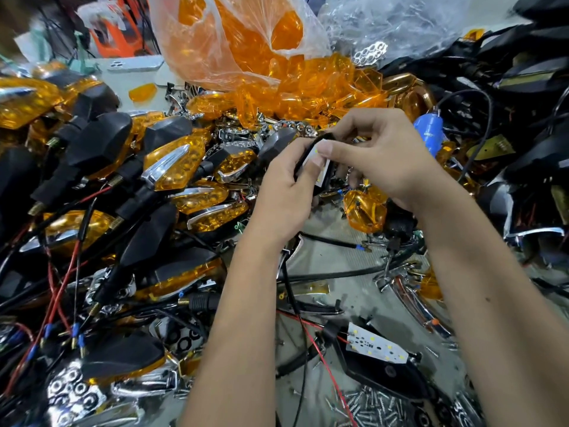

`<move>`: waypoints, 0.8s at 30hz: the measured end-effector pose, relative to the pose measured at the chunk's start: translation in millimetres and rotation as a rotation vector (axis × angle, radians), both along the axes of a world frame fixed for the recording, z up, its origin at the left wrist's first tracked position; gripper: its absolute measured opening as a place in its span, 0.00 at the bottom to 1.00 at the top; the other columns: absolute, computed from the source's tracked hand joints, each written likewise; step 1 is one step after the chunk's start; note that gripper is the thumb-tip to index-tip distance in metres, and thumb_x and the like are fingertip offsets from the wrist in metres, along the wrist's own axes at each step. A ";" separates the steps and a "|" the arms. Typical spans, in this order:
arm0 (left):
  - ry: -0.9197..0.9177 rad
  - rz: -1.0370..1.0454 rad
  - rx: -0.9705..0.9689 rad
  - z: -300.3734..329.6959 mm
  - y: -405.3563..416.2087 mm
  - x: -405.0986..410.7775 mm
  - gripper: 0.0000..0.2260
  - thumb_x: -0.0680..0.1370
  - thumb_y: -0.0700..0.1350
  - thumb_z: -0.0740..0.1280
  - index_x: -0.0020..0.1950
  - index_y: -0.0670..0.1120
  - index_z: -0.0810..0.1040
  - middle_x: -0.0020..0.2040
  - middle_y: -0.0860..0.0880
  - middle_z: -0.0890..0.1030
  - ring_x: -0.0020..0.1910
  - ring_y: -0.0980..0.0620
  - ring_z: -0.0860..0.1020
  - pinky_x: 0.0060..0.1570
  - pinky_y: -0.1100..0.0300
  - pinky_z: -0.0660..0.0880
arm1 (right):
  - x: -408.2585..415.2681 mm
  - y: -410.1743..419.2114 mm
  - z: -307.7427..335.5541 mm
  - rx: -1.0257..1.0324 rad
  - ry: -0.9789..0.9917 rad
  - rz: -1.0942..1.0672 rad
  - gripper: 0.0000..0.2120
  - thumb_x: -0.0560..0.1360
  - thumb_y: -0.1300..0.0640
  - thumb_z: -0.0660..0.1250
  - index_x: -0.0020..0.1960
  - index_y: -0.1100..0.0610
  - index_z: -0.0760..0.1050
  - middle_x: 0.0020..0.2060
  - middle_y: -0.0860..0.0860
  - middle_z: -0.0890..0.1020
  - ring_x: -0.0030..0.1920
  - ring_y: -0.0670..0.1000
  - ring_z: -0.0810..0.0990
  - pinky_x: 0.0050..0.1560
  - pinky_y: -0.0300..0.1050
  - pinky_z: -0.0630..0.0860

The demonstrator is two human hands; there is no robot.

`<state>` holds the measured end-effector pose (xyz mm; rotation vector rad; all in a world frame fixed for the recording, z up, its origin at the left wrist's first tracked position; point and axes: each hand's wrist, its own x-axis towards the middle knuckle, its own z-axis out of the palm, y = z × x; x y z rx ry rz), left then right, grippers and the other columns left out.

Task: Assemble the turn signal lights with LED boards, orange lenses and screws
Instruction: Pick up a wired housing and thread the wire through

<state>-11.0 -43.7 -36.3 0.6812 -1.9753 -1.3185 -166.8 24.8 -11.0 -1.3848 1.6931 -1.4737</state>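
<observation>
hands | left hand (pixel 284 180) grips housing (pixel 308 155) | right hand (pixel 378 155) pinches led board (pixel 320 163)

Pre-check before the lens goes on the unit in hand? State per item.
1. Left hand grips the black housing: ok.
2. Right hand presses the LED board into it: ok.
3. Board fully seated: cannot tell, fingers cover it.
4. Loose orange lenses within reach, behind the hands: ok.
5. Screws available, near right: ok.
6. Wire routing clear of the rim: cannot tell.
</observation>
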 end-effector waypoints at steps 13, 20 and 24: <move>-0.113 -0.065 0.174 -4.1 1.0 -0.6 0.11 0.87 0.49 0.61 0.60 0.42 0.76 0.30 0.59 0.70 0.27 0.60 0.67 0.30 0.62 0.62 | -10.4 3.3 3.9 -0.034 -0.039 -0.123 0.10 0.78 0.63 0.74 0.43 0.67 0.77 0.34 0.64 0.82 0.26 0.54 0.82 0.28 0.44 0.80; -0.072 -0.055 0.209 0.8 1.6 1.0 0.09 0.86 0.48 0.61 0.58 0.44 0.76 0.27 0.60 0.67 0.26 0.60 0.65 0.27 0.67 0.61 | -1.6 4.0 10.0 -0.052 0.079 -0.082 0.04 0.80 0.63 0.71 0.47 0.63 0.82 0.38 0.64 0.82 0.27 0.56 0.83 0.28 0.46 0.81; -0.049 -0.074 0.244 3.4 4.3 1.4 0.07 0.86 0.47 0.62 0.50 0.48 0.75 0.28 0.60 0.67 0.26 0.60 0.64 0.25 0.68 0.61 | -0.6 4.9 12.8 -0.063 0.148 -0.099 0.05 0.80 0.64 0.70 0.46 0.63 0.81 0.32 0.59 0.81 0.25 0.55 0.82 0.26 0.46 0.80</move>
